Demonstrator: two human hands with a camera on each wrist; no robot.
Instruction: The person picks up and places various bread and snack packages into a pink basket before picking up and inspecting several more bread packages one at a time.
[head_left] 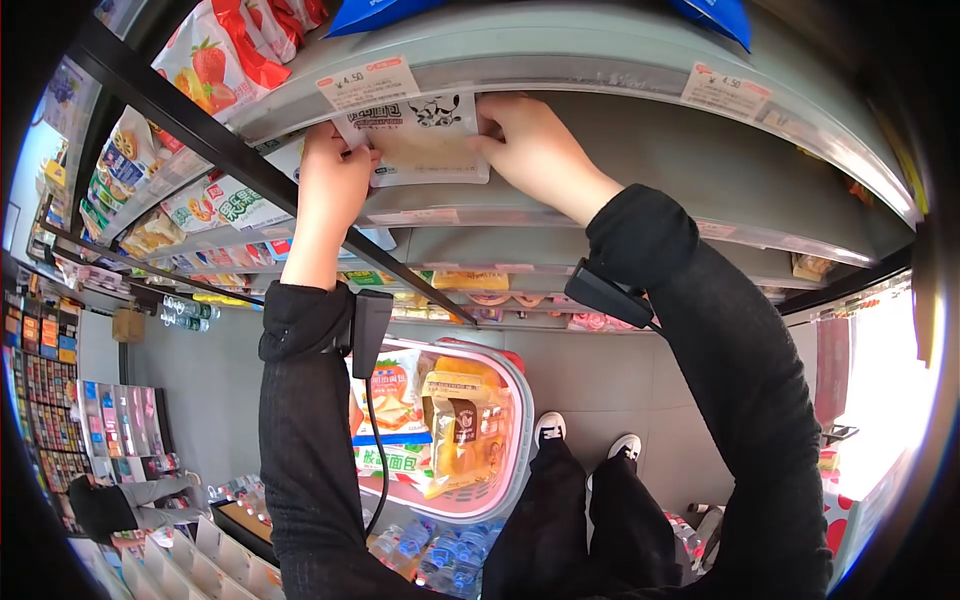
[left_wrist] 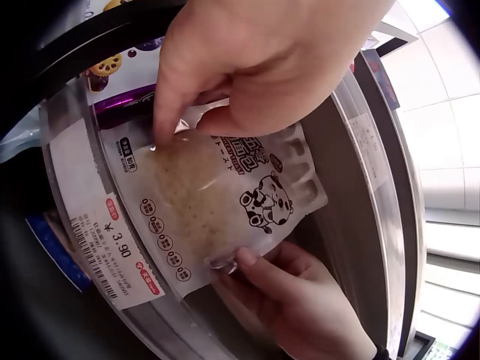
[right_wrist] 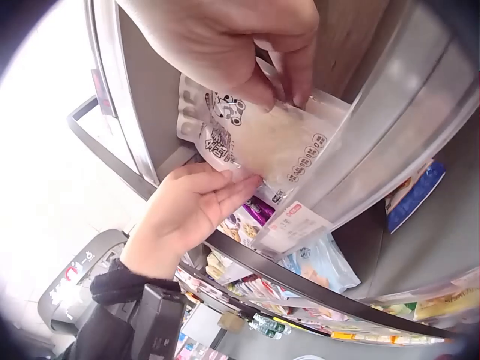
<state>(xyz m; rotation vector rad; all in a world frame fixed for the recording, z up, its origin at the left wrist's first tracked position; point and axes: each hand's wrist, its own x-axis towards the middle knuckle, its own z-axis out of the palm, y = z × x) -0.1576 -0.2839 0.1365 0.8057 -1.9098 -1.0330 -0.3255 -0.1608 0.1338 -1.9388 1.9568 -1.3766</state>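
A pale bread package [head_left: 425, 140] with a cartoon cow and dark lettering lies at the shelf's front, behind the price-label strip. My left hand [head_left: 333, 170] pinches one side of it between thumb and fingers; in the left wrist view the fingertips [left_wrist: 165, 135] press into the film. At the opposite side my right hand [head_left: 540, 145] pinches the edge, its thumb on top in the left wrist view. Through the clear part of the wrapper [right_wrist: 270, 146] the light-coloured bread shows. A purple-trimmed package [left_wrist: 124, 109] sits right beside it.
Below stands a pink and white shopping basket [head_left: 527, 430] holding several bread packages. A black shelf post [head_left: 225, 130] crosses near my left forearm. Price labels [head_left: 725, 90] line the shelf edge above. Bottled water [head_left: 440, 555] is near my feet.
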